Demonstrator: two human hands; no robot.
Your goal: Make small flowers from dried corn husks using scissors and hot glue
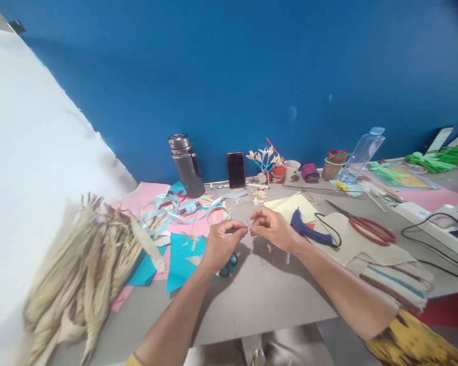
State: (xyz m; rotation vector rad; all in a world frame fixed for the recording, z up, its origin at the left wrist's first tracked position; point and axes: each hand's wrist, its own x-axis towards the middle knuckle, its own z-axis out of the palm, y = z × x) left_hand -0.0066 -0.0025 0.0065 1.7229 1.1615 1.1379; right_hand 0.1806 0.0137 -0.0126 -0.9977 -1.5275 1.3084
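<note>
My left hand [224, 243] and my right hand [272, 229] are close together above the middle of the table. Both are closed in a pinch, fingertips nearly meeting. Something thin and pale shows between them, too small to make out. Below my left hand lie small scissors [229, 265] with dark blue handles, partly hidden by the wrist. A blue sheet [179, 256] with pale scraps is left of that hand. Just right of my right hand, a blue glue gun [309, 231] rests near pale yellow paper [286, 205]. A roll of tape [218, 216] stands behind my left hand.
Dried corn husks [95, 269] are heaped at the left. Along the blue wall stand a grey flask [188, 170], a phone [235, 170], husk flowers [266, 157] and a paper cup [291, 171]. Red-handled scissors [372, 230], a power strip [435, 231] and a cable [423, 241] lie at the right.
</note>
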